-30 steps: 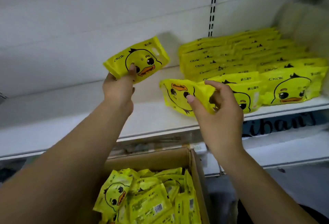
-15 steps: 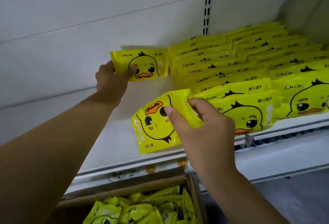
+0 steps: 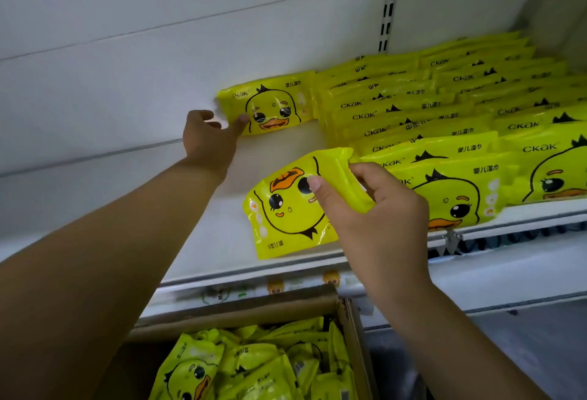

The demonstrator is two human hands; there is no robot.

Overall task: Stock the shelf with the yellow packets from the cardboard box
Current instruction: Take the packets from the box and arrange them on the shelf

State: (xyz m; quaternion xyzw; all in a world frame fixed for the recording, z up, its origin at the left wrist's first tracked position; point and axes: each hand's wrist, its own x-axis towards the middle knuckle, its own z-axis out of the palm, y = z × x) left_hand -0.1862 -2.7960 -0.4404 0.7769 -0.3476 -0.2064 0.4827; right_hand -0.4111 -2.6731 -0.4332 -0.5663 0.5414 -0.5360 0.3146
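Partway through stocking, I am seeing rows of packets point(image 3: 444, 107) filling the shelf point(image 3: 203, 241) toward three o'clock, and the box point(image 3: 238, 307) at six o'clock holding many more. My left grip point(image 3: 208, 142) is pinching one packet point(image 3: 273, 104) at twelve o'clock, beside the rows. My right grip point(image 3: 378, 218) is clutching an upside-down packet point(image 3: 286, 212), which is jutting toward nine o'clock from it.

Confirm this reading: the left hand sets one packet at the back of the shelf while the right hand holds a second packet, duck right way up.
Wrong on one count: the head view shows the second packet in the right hand upside down, beak above eyes. The left hand does set one packet at the back of the shelf.
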